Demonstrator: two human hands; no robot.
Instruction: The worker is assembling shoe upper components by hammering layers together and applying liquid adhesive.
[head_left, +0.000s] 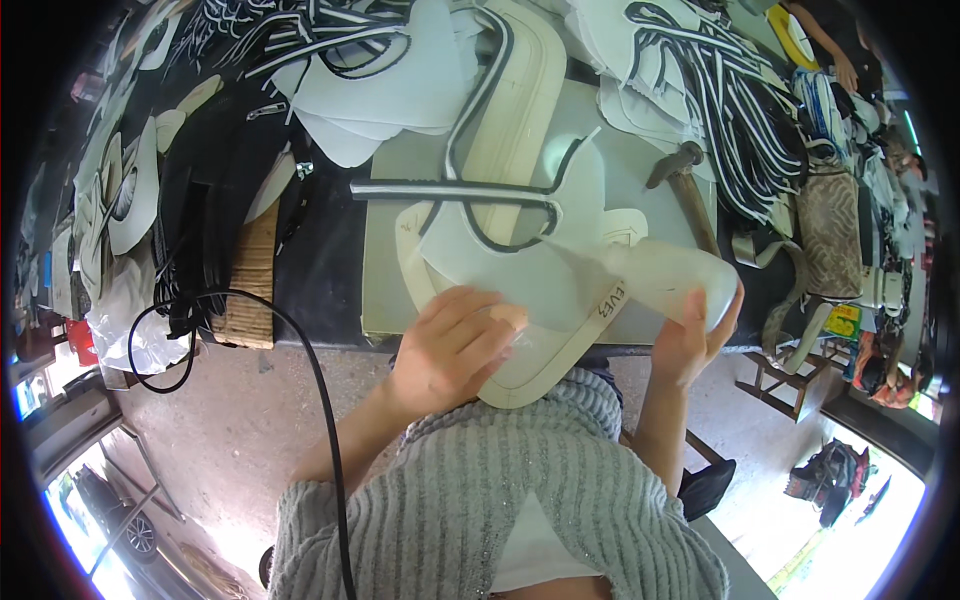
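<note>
My right hand [697, 325] is wrapped round a translucent white squeeze bottle [672, 280]. The bottle lies nearly level, its narrow nozzle pointing left at the curved cut-out of a white sheet panel [500, 268]. Dark trim with a white edge [478, 228] follows that curve, and a straight striped strip [450, 189] crosses above it. My left hand [455, 345] has its fingers bent and pressed together on the panel's near edge; its thumb is partly hidden. Beneath the panel, a cream template [545, 375] with handwritten marks sticks out over the table's front edge.
A hammer [690, 190] lies on the pale work board [385, 300], right of the panel. Stacked white panels [375, 105] and bundles of striped strips [745, 110] fill the far side. A black cable [315, 350] hangs at left. Another person's arm [835, 55] shows far right.
</note>
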